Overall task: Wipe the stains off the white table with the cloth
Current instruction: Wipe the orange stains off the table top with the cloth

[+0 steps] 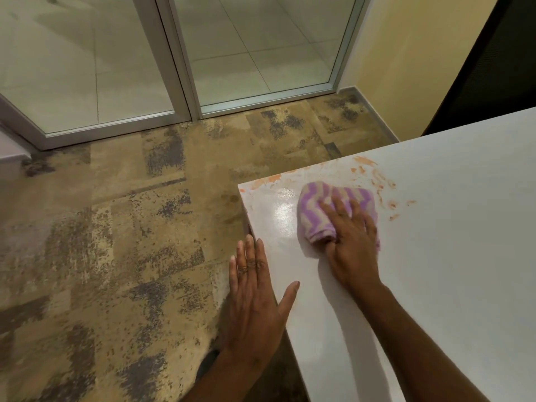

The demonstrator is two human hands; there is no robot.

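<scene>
While the left hand lies flat on the white table edge, the right hand presses open-palmed onto the striped cloth near the corner. Orange stains smear just beyond.

The left grip lies flat, fingers straight and thumb spread, while the right grip presses down with fingers splayed.

Mottled tan-and-grey carpet meets 2 metal-framed glass doors; a yellow wall stands right of them.
</scene>
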